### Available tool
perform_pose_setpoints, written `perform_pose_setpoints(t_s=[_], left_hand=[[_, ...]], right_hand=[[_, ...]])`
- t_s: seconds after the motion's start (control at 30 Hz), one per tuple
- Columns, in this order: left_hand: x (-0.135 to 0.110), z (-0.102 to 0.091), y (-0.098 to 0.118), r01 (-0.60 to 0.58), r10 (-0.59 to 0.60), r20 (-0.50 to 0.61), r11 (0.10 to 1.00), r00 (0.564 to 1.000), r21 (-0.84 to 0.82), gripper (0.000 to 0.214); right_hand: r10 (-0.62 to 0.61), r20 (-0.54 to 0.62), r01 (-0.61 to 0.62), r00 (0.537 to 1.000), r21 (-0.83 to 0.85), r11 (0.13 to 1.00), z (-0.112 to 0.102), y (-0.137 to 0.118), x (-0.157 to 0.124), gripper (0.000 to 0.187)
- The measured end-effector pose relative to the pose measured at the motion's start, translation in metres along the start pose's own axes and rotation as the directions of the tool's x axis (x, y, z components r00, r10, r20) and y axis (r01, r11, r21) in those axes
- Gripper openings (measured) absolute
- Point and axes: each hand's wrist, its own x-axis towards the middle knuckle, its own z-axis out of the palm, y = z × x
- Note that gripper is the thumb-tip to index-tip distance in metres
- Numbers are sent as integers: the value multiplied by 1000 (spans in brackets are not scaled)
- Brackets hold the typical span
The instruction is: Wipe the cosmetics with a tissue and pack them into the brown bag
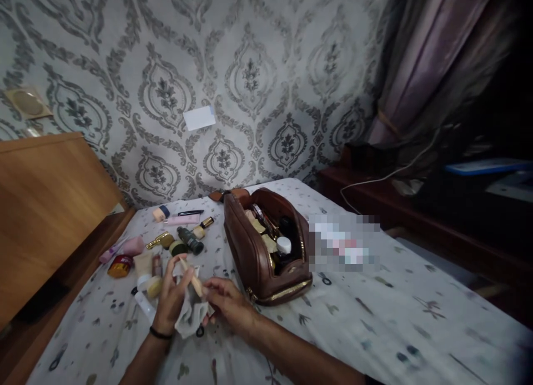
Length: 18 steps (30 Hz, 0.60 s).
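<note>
My left hand [170,301] is closed around a crumpled grey cloth [189,315] and a thin beige stick-shaped cosmetic [192,279] that juts up from between thumb and fingers. My right hand [227,301] pinches the lower end of the same stick and touches the cloth. A black band sits on my left wrist. Just right of my hands stands an open brown leather toiletry bag [250,251] with bottles and tubes inside.
Several small cosmetics lie scattered on the patterned white bed sheet [375,318] left of the bag: a pink tube [125,247], a dark green bottle [190,240], an orange jar [120,266]. A wooden headboard [45,207] stands left; a dark bedside table [416,207] and curtain right.
</note>
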Motion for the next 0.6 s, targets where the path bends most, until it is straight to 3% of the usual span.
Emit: perform_pose_setpoints(t_s=[0.13, 0.33, 0.5, 0.6], left_hand=[[9, -6, -1, -139, 168, -108, 962, 980, 236, 47], [8, -8, 0, -108, 156, -145, 949, 977, 295, 51], [5, -6, 3, -74, 95, -64, 961, 993, 267, 49], [1, -8, 9, -96, 82, 67, 964, 994, 247, 53]], right_hand=[[49, 11, -49, 999, -51, 998, 2, -2, -2, 55], [-53, 87, 55, 995, -26, 998, 5, -9, -5, 37], [-75, 8, 74, 997, 108, 991, 4, -12, -2, 35], [-113, -51, 120, 992, 158, 980, 3, -13, -1, 34]])
